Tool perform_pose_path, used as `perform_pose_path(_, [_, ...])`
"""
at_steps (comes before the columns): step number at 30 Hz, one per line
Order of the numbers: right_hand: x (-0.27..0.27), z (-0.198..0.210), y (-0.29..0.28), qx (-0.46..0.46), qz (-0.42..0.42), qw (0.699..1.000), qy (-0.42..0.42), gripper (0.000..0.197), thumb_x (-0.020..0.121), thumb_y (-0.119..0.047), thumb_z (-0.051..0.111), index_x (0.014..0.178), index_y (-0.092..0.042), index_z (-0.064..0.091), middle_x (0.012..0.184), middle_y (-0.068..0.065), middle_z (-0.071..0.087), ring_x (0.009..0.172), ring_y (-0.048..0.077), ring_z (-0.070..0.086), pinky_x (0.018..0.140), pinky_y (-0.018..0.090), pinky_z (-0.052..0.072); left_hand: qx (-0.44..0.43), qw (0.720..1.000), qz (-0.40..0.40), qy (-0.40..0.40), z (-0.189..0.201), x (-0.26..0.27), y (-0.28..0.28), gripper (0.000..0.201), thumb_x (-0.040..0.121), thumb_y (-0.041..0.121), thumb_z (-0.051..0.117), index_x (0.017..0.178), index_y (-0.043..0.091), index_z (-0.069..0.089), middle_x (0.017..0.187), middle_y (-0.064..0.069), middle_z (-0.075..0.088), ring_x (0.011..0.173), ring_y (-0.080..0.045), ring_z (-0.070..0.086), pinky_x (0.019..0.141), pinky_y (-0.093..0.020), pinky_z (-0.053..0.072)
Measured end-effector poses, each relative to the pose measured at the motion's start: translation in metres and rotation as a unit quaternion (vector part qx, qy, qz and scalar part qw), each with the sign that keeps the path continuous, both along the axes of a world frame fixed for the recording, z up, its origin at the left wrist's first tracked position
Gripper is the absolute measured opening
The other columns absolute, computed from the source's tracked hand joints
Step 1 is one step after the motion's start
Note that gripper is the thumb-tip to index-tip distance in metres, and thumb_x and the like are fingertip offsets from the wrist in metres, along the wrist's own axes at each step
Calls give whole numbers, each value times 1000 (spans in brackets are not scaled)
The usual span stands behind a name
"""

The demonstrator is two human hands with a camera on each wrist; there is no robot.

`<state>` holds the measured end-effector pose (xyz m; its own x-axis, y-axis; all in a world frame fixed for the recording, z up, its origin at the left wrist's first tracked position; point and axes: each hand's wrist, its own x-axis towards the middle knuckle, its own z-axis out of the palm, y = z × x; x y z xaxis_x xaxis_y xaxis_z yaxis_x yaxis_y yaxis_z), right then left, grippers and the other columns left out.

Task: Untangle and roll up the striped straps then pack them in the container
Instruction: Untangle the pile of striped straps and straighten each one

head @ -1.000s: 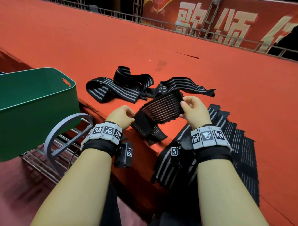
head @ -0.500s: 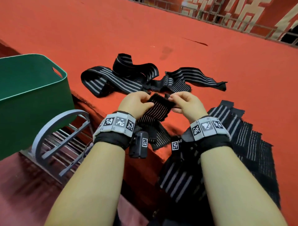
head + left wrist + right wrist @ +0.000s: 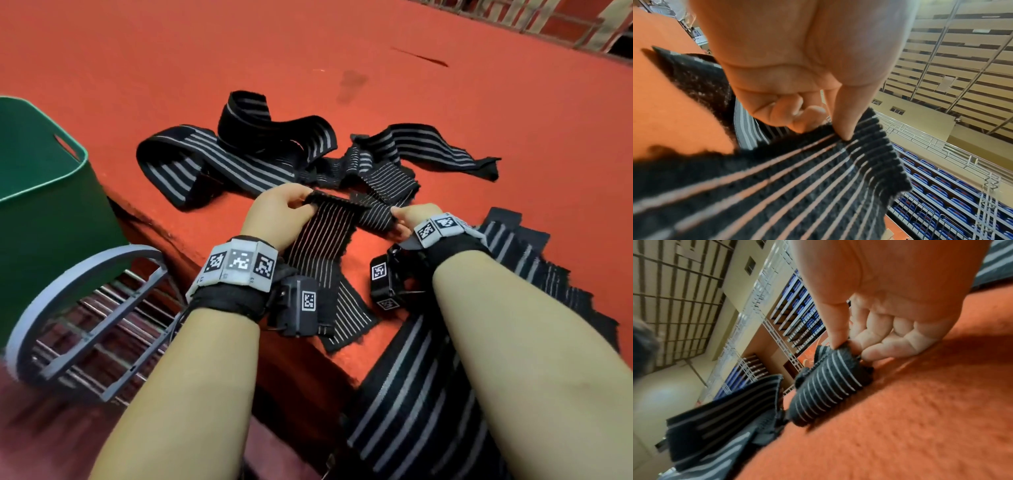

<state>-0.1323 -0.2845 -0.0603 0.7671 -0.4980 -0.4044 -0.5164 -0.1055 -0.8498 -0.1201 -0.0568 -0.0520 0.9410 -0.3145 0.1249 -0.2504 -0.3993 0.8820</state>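
A black strap with thin pale stripes (image 3: 322, 246) lies on the red carpet, its near end hanging over the ledge. My left hand (image 3: 281, 216) pinches its far end between thumb and forefinger (image 3: 842, 128). My right hand (image 3: 407, 222) pinches a folded bit of striped strap (image 3: 826, 386) against the carpet. A tangle of wider striped straps (image 3: 246, 154) lies beyond both hands. The green container (image 3: 44, 212) stands at the left, below the ledge.
More striped straps (image 3: 534, 274) lie spread under and right of my right forearm. A grey half-round frame (image 3: 78, 315) on a metal grating sits beside the container. A railing runs along the carpet's far edge.
My hands have moved apart after coming close together, and the strap now lies stretched flat between them. The right hand has dropped to the carpet. The view tilted downward.
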Motion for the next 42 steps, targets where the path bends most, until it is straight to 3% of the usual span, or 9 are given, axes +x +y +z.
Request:
perform_pose_path(5, [-5,21,18,-59,-12,997,-40,20,97,-15,47,107,-1,57,72,9,62,89,28,60,81,32,47,-5,1000,12,-5,0,-6,9,14,90,18,55,96,21,67,86,14,64,88,-7,59,75,-17,42])
perform_pose_path(8, [-31,33,34,-47,9,988,-147,19,93,-4,49,102,-15,62,103,7,65,103,25,61,97,42,47,-22,1000,22,1,4,-17,17,12,91,16,54,95,23,64,91,9,65,92,-11,60,83,-25,44])
perform_pose_path(15, [-100,49,59,-139,145,946,-256,28,89,-5,50,92,-30,63,103,-3,67,104,20,61,100,41,45,-55,998,-16,26,17,-52,38,12,91,18,54,93,28,60,90,11,62,86,-5,55,80,-21,41])
perform_pose_path(19, [-122,58,72,-175,216,926,-255,29,89,1,53,100,-24,63,104,1,66,105,21,59,102,38,42,-173,979,-57,89,27,-75,38,14,84,20,58,88,30,67,95,-4,65,90,-16,58,92,-38,43])
perform_pose_path(25, [-136,56,79,-171,189,925,-280,25,88,-4,59,109,-14,68,112,9,64,111,23,57,106,42,38,-220,961,-79,150,32,-87,34,18,91,13,53,88,24,67,89,2,70,84,-13,64,79,-30,49])
perform_pose_path(28, [-145,56,79,-161,177,923,-302,28,90,-3,56,114,-13,66,100,-1,60,98,9,56,95,16,40,-186,969,-82,138,30,-90,35,12,79,29,61,87,30,69,93,2,70,90,-14,63,86,-33,48])
perform_pose_path(31, [-152,58,81,-166,188,919,-303,30,89,2,54,115,-9,65,92,-3,56,86,-1,52,80,2,36,-227,957,-92,157,30,-94,31,15,91,16,56,88,24,67,85,2,69,77,-12,63,68,-25,50])
perform_pose_path(37, [-165,58,80,-113,221,937,-245,14,92,-11,56,90,-15,69,92,-3,64,87,6,59,85,18,45,-226,969,-59,83,35,-97,29,17,84,21,60,78,29,73,90,2,72,93,-17,66,89,-35,49])
perform_pose_path(42, [-168,60,66,-177,144,936,-268,7,89,-31,60,86,-26,64,85,-7,66,82,11,65,70,21,44,-218,973,-66,48,34,-100,29,22,92,8,53,82,23,66,84,5,69,83,-11,64,82,-28,49])
